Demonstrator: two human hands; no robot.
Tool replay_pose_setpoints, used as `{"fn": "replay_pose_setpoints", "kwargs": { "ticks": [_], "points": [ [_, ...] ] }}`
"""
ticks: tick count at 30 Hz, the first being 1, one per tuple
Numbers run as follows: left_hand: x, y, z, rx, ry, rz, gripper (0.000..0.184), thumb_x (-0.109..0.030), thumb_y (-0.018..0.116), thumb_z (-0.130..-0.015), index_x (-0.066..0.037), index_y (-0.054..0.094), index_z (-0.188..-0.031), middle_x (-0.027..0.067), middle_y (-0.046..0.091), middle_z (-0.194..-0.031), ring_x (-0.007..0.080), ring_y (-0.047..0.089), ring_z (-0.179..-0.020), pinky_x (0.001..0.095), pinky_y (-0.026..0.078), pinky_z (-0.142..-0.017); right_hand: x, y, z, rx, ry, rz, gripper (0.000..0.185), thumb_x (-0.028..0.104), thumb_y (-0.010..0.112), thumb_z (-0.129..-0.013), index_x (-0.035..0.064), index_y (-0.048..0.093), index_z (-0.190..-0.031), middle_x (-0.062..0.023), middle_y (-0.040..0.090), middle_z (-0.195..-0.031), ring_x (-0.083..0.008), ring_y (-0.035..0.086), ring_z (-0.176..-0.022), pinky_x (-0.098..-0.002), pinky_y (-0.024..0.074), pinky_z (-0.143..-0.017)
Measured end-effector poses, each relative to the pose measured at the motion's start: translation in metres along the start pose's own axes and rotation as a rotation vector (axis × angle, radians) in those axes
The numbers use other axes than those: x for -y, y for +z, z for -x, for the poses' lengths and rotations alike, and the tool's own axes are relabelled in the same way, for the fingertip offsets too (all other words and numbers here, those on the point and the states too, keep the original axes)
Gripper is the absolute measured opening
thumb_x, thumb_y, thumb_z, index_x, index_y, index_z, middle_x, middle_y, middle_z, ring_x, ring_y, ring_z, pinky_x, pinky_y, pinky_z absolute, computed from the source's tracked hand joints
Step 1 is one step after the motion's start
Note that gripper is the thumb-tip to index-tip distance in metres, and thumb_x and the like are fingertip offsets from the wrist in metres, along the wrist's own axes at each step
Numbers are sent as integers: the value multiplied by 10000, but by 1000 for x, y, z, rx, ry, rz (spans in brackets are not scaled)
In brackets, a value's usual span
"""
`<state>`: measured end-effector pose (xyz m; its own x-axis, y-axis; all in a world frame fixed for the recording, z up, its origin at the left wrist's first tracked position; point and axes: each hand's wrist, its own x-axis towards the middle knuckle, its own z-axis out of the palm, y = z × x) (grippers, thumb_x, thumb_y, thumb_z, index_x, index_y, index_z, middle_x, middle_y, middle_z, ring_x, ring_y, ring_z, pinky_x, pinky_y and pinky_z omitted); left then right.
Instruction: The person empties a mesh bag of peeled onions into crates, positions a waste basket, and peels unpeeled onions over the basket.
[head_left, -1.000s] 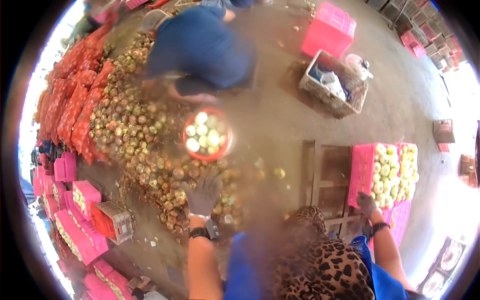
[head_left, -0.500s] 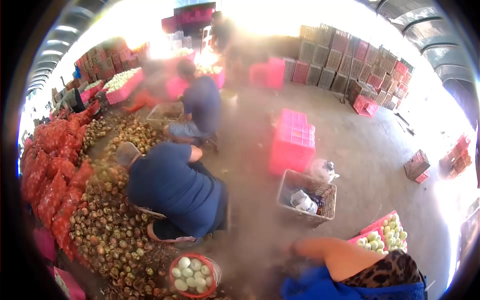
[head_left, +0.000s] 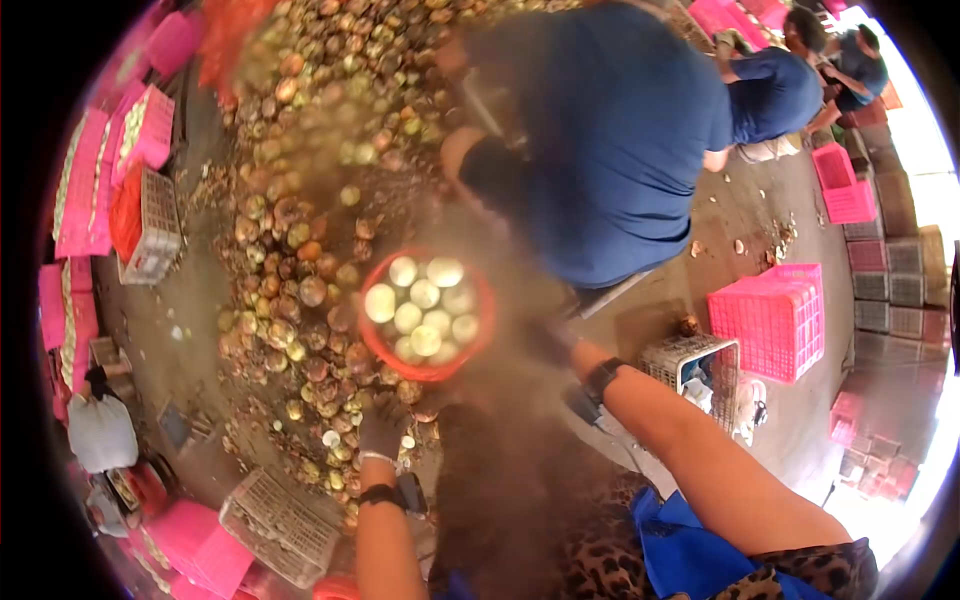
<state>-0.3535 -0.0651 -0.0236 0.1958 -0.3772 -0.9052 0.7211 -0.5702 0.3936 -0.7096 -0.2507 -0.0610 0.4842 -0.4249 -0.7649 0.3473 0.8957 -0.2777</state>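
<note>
My left hand (head_left: 383, 428), in a grey glove, hangs over the near edge of a spread of brown-skinned onions (head_left: 290, 300). Its fingers point away from me and look slightly apart, with nothing visible in them. To the right, my right hand (head_left: 553, 340) is dark and smeared by blur; its fingers do not show clearly. A red round basket (head_left: 425, 374) filled with peeled white onions (head_left: 426, 340) stands between and beyond my hands. Both wrists wear dark bands.
A person in a blue shirt (head_left: 620, 130) sits bent over just ahead; other people (head_left: 775, 95) sit farther back. Pink crates (head_left: 765, 320) and a pale crate (head_left: 690, 360) stand at right. An openwork crate (head_left: 280, 528) lies at lower left, near more pink crates (head_left: 200, 545).
My view has swung left and down. The red basket now appears nearer the middle, and both my forearms are in view; earlier only one arm showed, at lower right.
</note>
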Motion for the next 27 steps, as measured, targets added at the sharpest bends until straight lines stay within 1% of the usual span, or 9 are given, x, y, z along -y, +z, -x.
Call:
{"fn": "replay_pose_setpoints", "kwargs": {
  "ticks": [5,6,7,9,10,12,16,18,27],
  "points": [
    [30,-17,-91,45,70,403,688,-599,491,-966,-32,499,-1356,163,503,-1376,344,474,-1280,507,357,-1135,-30,137,-61,81,80,-135,296,244,530,-1014,-8,550,-1167,-118,661,-1047,-250,652,-894,-360,563,-799],
    [28,-13,-95,-1,67,459,637,-574,510,-970,-36,541,-1309,166,535,-1349,344,524,-1212,507,403,-1098,-42,156,-78,92,84,-148,273,229,529,-1012,-7,555,-1146,-121,665,-1018,-252,657,-852,-359,570,-759],
    [31,-16,-102,9,56,499,622,-570,529,-963,-33,561,-1276,161,563,-1319,340,553,-1161,501,435,-1065,-61,170,-99,168,-208,318,224,188,524,-1004,-7,571,-1103,-111,664,-965,-237,651,-790,-350,565,-702],
    [34,-20,-110,66,90,535,599,-563,562,-949,-32,592,-1225,149,607,-1262,331,593,-1081,494,482,-1008,-79,204,-134,-86,156,-1,138,76,497,-977,2,613,-964,-82,645,-828,-184,623,-661,-300,537,-571],
    [37,-24,-109,105,127,527,590,-561,577,-942,-34,601,-1207,142,622,-1233,326,604,-1052,492,497,-984,-100,199,-164,99,103,47,142,43,500,-958,22,636,-922,-61,634,-787,-137,602,-644,-251,499,-547],
    [46,-34,-107,120,269,341,586,-561,605,-926,-37,612,-1190,133,639,-1202,317,616,-1028,489,512,-956,-128,195,-189,-185,-12,500,178,22,499,-940,40,672,-976,-68,652,-802,-145,590,-634,-266,477,-557],
    [58,-69,-109,123,482,136,600,-543,658,-894,-35,612,-1208,133,640,-1207,307,615,-1060,480,502,-961,-175,179,-222,-384,-249,873,247,4,499,-922,65,699,-1056,-76,684,-865,-167,601,-678,-289,471,-623],
    [44,-81,-96,153,266,488,593,-528,653,-903,-31,609,-1223,136,637,-1223,310,615,-1068,474,497,-969,-190,161,-241,-409,-257,951,241,19,501,-927,66,694,-1063,-77,687,-877,-174,606,-696,-296,476,-647],
    [45,-105,-110,-68,169,630,496,-441,652,-929,-37,613,-1215,119,661,-1177,280,660,-998,423,543,-901,-165,174,-268,-195,150,466,133,134,524,-973,78,643,-998,-55,654,-830,-195,621,-719,-317,515,-680]
  ]
}}
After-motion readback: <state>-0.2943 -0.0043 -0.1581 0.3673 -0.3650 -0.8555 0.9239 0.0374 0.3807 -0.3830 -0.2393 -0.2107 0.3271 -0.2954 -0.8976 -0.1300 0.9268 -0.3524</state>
